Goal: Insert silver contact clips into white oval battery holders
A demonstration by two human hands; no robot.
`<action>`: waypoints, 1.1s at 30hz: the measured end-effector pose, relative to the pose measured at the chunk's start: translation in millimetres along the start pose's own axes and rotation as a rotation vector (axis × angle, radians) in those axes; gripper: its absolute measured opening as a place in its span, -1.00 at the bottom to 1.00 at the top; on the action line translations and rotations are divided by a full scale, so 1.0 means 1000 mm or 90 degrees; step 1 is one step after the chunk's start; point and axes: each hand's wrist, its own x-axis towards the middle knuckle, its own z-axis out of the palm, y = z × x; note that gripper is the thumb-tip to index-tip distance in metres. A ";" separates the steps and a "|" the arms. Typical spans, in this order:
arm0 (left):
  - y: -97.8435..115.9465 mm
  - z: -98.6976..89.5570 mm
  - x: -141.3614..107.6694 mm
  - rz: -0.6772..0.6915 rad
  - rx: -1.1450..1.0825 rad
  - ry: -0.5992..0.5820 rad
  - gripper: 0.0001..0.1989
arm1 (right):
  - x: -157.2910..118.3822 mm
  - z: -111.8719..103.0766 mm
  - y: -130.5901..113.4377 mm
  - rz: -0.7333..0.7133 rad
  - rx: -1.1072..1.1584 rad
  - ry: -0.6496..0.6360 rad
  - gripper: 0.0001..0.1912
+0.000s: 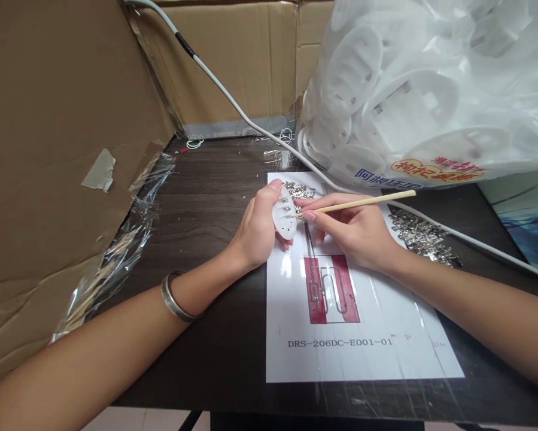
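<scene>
A white oval plastic plate [285, 224] with slots and small metal pieces in it is tilted up in my left hand [260, 224], the thumb on its upper edge. My right hand [358, 230] pinches a thin wooden stick [371, 200], like a chopstick. Its near tip meets the face of the plate beside the metal pieces. Just behind the plate lies a small heap of metal clips [298, 190], partly hidden by my hands. Below both hands is a printed sheet [362, 359] with a red and white diagram and the text DRS-206DC-E001-01.
A large clear bag [412, 96] full of white oval plates stands at the back right. Another pile of metal clips [423, 236] lies by my right forearm. A white cable [233, 102] crosses the dark table [206, 197]. Cardboard walls [62, 120] rise at the left and back.
</scene>
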 end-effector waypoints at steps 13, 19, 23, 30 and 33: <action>0.003 0.005 -0.002 -0.002 -0.062 0.048 -0.44 | -0.002 0.008 -0.006 0.035 0.032 -0.045 -0.81; 0.003 0.005 -0.001 -0.001 -0.055 0.045 -0.43 | -0.002 0.008 -0.006 0.044 0.010 -0.041 -0.76; 0.003 0.005 0.000 0.007 -0.056 0.046 -0.44 | -0.001 0.008 -0.005 0.055 0.007 -0.036 -0.73; 0.003 0.006 0.001 0.043 -0.098 0.032 -0.46 | -0.001 0.006 -0.004 0.044 0.025 -0.013 -0.62; 0.006 0.008 0.003 0.100 -0.158 0.028 -0.48 | 0.000 0.006 -0.003 0.013 0.051 0.035 -0.65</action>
